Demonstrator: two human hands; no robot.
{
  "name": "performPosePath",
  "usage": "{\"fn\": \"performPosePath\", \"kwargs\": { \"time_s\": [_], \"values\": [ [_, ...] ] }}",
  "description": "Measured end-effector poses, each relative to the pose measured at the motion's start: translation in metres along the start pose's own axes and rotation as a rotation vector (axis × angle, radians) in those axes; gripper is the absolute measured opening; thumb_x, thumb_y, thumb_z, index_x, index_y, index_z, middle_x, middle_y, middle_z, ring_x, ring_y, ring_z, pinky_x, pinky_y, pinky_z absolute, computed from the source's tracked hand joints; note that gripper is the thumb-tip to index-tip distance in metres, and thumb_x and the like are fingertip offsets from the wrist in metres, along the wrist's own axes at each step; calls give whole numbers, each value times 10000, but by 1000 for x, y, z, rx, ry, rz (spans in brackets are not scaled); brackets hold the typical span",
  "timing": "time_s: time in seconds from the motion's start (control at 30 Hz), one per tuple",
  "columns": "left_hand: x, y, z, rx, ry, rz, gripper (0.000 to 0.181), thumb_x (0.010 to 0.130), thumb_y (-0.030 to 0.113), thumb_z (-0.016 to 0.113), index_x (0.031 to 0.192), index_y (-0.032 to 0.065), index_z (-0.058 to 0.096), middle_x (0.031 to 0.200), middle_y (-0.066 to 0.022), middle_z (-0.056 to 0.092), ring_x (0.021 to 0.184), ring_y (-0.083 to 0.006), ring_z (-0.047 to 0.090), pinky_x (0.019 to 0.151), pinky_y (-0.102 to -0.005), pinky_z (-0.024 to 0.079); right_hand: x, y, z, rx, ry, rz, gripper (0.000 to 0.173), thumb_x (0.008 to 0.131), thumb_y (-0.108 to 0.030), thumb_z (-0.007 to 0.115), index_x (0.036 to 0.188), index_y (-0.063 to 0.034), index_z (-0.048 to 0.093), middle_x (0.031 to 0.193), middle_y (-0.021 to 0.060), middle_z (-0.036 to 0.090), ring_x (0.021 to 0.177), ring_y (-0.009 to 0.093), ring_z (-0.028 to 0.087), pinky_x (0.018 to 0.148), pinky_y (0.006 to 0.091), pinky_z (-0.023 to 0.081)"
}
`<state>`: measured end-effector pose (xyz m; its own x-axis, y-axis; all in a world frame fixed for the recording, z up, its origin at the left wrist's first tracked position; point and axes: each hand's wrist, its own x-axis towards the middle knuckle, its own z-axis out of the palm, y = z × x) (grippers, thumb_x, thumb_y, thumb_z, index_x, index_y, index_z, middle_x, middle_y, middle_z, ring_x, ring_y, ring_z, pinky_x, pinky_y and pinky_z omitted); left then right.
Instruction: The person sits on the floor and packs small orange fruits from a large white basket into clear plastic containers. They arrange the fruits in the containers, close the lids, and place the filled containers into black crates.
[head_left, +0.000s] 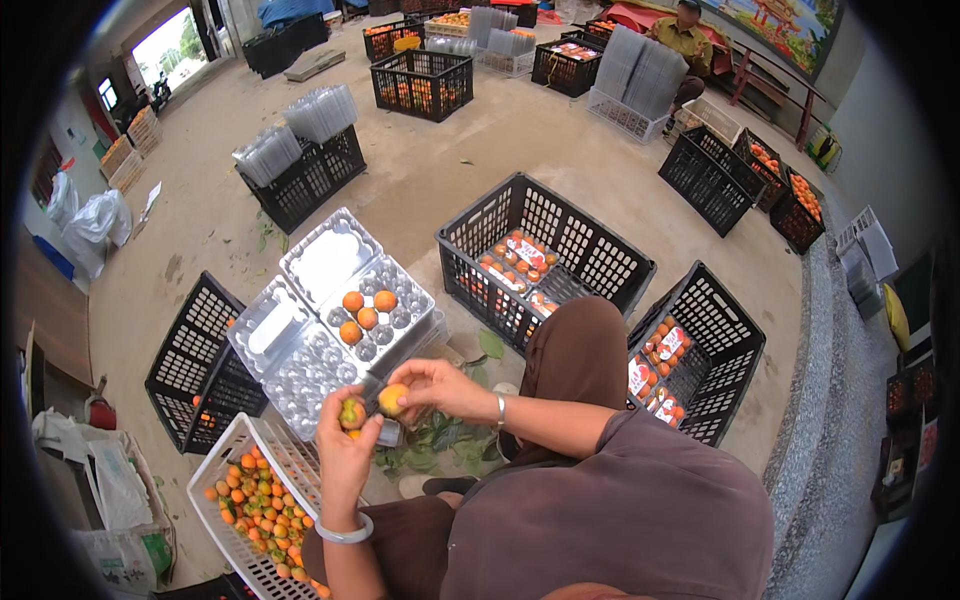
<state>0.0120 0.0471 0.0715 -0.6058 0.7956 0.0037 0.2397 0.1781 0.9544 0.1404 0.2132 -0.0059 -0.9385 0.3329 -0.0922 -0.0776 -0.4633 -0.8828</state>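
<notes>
Two or more small persimmons, one greenish-orange persimmon (352, 413) among them, are held in my left hand (343, 457). Between the thumb and fingers of my right hand (442, 388) is a yellow-orange persimmon (391, 400), close beside the left hand's fruit. Just beyond both hands lie clear plastic clamshell trays (307, 367) with round cups. Several orange persimmons (367, 318) sit in cups of the right-hand tray. Below and left, a white plastic crate (225, 465) holds many loose persimmons (270, 510), some with green calyxes.
Ahead, a black crate (480, 217) contains filled, labelled packs (525, 251); another black crate (739, 337) on the right holds more. Black crates (187, 360) stand left. Green leaves (442, 442) litter the floor by my feet. Stacked empty clamshells (322, 112) and a seated person (686, 37) are farther off.
</notes>
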Motion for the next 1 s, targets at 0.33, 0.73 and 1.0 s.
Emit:
{"fn": "performPosePath", "kwargs": {
  "time_s": [0.33, 0.73, 1.0],
  "values": [
    [22, -66, -62, -766, 95, -133, 523, 1056, 382, 536, 1343, -55, 546, 985, -137, 694, 648, -109, 586, 528, -231, 465, 52, 84, -95, -1038, 527, 27, 341, 746, -154, 844, 1020, -8, 704, 883, 132, 718, 776, 234, 695, 721, 372, 553],
    [27, -61, -85, -926, 284, -137, 512, 1029, 265, 601, 1463, 17, 492, 1127, -103, 659, 835, -129, 590, 625, -231, 490, 126, 198, -90, -1822, 202, -35, 198, 802, -201, 685, 904, -31, 695, 945, 212, 690, 900, 384, 682, 826, 483, 522],
    [18, -57, -78, -945, 194, -156, 458, 1032, 230, 586, 1414, -17, 529, 1119, -101, 688, 818, -118, 613, 621, -238, 490, 58, 87, -28, -1242, 358, -364, 327, 746, -90, 828, 1003, -15, 642, 885, 128, 653, 779, 275, 657, 713, 369, 539]
  ]
}}
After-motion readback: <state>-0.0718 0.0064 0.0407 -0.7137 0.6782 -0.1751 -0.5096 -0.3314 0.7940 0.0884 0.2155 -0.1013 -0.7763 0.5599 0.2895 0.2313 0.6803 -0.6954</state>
